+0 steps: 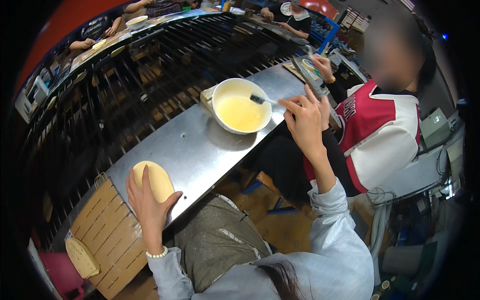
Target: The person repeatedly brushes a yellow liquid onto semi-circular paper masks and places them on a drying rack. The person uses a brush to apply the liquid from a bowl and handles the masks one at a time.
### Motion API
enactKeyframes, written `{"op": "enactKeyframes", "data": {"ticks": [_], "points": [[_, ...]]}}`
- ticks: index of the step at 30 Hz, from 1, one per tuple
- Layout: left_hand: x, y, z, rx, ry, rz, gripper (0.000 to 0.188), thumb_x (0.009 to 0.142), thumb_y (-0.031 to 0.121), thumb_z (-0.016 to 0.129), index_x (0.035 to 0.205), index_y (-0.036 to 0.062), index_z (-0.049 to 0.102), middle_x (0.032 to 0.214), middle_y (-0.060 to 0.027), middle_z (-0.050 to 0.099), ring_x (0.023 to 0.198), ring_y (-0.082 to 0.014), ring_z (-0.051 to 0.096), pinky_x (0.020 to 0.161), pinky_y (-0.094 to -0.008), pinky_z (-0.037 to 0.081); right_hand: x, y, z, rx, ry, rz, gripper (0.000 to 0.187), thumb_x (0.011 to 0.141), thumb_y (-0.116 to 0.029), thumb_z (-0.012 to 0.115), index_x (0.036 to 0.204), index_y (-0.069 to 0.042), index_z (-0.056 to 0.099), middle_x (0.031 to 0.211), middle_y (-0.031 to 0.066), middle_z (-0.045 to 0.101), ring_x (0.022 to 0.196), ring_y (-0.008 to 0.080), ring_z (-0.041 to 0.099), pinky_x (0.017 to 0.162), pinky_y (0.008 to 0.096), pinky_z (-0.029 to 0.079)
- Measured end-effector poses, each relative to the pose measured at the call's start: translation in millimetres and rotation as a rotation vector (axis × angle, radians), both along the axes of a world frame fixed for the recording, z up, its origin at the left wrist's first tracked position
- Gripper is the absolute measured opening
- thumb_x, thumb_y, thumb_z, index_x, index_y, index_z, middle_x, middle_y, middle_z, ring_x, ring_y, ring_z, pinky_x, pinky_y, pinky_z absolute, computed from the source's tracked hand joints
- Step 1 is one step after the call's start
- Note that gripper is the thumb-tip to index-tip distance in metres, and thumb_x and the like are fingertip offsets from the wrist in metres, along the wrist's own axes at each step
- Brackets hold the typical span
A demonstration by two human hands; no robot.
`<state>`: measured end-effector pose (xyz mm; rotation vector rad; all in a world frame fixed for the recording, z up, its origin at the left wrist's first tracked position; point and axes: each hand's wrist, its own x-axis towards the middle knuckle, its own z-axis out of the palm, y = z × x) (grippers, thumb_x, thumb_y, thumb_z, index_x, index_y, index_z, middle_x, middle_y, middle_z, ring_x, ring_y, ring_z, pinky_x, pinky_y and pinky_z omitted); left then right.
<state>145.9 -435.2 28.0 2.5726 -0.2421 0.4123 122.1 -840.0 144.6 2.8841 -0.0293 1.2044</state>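
Observation:
My left hand lies over a pale yellow, flat oval piece on the metal bench, its fingers at one edge and its thumb at the other. Farther along the bench stands a white bowl with yellow liquid in it. A small brush with dark bristles rests over the bowl's right side, bristles inward. At the handle's end, my right hand has thumb and forefinger drawn together on it, with the other fingers raised.
Left of the oval piece is a slatted brown board bearing a stack of yellow oval pieces. A pink container stands beside it. Dark metal bars run beyond the bench. A co-worker in a red and white jacket sits close at right.

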Motion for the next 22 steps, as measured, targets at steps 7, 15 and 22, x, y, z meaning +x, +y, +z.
{"op": "enactKeyframes", "data": {"ticks": [7,15,22], "points": [[-3,6,9,0.036,-0.015,0.045,0.112,0.072,0.051,0.09,0.162,0.0069,0.038,0.173,-0.0254,0.009,0.159,-0.0449,0.021,0.127,-0.0629,0.019,14,-15,-27,-0.096,0.144,-0.043,0.022,0.081,-0.007,0.075,0.099,-0.014,0.086,0.102,0.0074,0.072,0.089,0.0251,0.067,0.079,0.0397,0.045],[-7,21,0,-0.164,0.047,0.003,0.082,0.089,0.03,0.084,0.157,0.0043,0.046,0.17,-0.0266,0.018,0.156,-0.0464,0.029,0.124,-0.0502,0.034,17,-6,-30,0.146,0.127,-0.042,0.017,0.087,-0.005,0.075,0.101,-0.01,0.084,0.105,0.0088,0.072,0.103,0.0239,0.068,0.081,0.039,0.053],[-6,19,15,-0.356,-0.035,-0.082,0.076,0.089,0.02,0.083,0.156,0.01,0.049,0.171,-0.0189,0.02,0.154,-0.0422,0.034,0.126,-0.0481,0.034,-8,-13,-19,0.451,-0.1,-0.039,0.021,0.105,-0.013,0.066,0.121,-0.01,0.079,0.134,0.0137,0.07,0.09,0.0201,0.071,0.07,0.0265,0.054]]}}
